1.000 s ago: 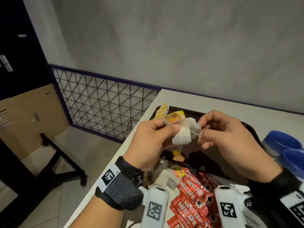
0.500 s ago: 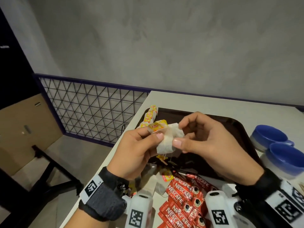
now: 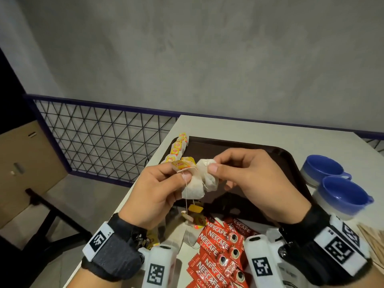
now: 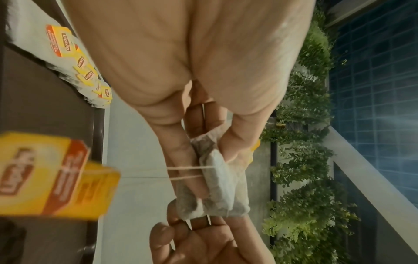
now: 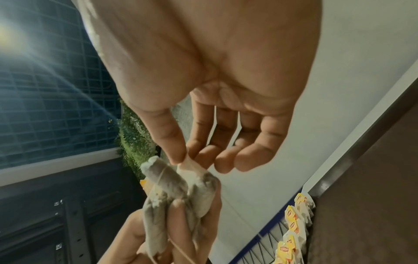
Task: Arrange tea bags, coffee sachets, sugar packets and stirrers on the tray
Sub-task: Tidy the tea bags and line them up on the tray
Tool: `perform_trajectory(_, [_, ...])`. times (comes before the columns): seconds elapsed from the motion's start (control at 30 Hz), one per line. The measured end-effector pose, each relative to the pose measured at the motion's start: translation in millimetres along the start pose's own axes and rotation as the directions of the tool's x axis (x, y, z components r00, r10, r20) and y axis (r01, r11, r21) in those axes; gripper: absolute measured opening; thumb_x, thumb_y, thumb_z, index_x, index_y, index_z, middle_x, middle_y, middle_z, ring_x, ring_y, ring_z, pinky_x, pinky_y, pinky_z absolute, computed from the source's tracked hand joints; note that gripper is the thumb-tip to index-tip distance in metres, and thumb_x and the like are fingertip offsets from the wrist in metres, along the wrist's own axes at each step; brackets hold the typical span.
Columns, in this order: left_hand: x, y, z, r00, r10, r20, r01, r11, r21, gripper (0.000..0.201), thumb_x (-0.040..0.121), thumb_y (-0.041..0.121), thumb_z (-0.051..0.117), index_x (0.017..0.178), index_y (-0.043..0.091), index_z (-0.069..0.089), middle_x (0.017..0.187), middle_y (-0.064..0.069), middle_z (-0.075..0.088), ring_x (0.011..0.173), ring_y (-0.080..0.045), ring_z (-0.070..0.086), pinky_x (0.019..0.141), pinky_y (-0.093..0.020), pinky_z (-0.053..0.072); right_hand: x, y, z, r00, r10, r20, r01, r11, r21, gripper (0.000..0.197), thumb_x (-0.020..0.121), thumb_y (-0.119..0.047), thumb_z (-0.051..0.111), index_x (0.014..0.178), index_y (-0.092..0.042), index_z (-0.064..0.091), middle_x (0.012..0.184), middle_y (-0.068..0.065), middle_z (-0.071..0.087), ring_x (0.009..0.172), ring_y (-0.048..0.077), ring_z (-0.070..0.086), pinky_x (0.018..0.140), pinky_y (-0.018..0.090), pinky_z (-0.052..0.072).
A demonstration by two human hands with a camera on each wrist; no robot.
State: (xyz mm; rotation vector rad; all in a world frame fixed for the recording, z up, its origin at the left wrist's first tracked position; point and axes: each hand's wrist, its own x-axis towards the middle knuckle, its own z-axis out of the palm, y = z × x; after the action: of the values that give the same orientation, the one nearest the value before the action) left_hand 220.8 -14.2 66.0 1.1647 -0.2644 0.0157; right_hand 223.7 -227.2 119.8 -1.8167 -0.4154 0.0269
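Café-like room; blue cups [image 3: 324, 169], plant wall [image 4: 303, 125].

Dim indoor light, wrist cams w/ lens flare, blurry edges.

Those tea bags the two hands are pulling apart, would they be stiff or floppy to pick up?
Probably floppy: the tea bags sag and crumple where the left hand and right hand pinch them. Likely very light, since fingertips alone hold them. Their strings dangle loose and could tangle.
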Motion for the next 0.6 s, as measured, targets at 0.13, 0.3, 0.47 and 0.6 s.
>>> perform_trajectory(0.13, [1,13,-7,1.0,0.022,-0.008,-0.022,1.0,0.016,0.031,0.085,0.003,0.058,0.108,-0.014,0.067,0.121,-0.02,0.073,0.1,-0.034,0.075,0.081,-0.039,0.064,3,2,-10,0.997,-0.001,-0.082,-0.001,1.0,-0.014,0.007,0.09,-0.025,0.075,0.09,-0.019,0.079,0.094,0.002,0.077,0.083,0.016,0.07,0.07,0.026,0.057])
perform_trajectory(0.3, [4,21,-6,0.99,-0.006,-0.142,0.015,0.998,0.058,0.02,0.099,0.001,0.049,0.105,-0.009,0.065,0.111,-0.022,0.075,0.089,-0.029,0.074,0.07,-0.032,0.063,4,1,-22,0.995,0.006,-0.103,-0.007,1.0,-0.003,0.008,0.092,-0.02,0.072,0.087,-0.017,0.077,0.09,-0.002,0.075,0.077,0.005,0.064,0.07,0.023,0.051])
perform_trajectory(0.47, [2,19,4,0.963,-0.207,-0.172,0.19,0.975,-0.113,0.018,0.105,0.009,0.044,0.112,0.0,0.058,0.09,-0.025,0.07,0.088,-0.044,0.074,0.062,-0.039,0.064,8,2,-18,0.994,0.085,-0.067,-0.066,0.969,0.239,0.018,0.096,-0.008,0.06,0.079,-0.009,0.066,0.082,-0.004,0.068,0.08,0.008,0.064,0.065,0.02,0.051])
perform_trajectory(0.6, [2,14,9,0.933,-0.325,-0.154,0.3,0.94,-0.164,0.024,0.105,0.008,0.041,0.119,-0.005,0.056,0.086,-0.026,0.069,0.072,-0.045,0.074,0.045,-0.031,0.06,8,2,-13,0.991,0.132,0.001,-0.124,0.934,0.334,0.012,0.097,-0.014,0.063,0.087,-0.009,0.065,0.088,0.0,0.071,0.083,0.016,0.071,0.068,0.028,0.057])
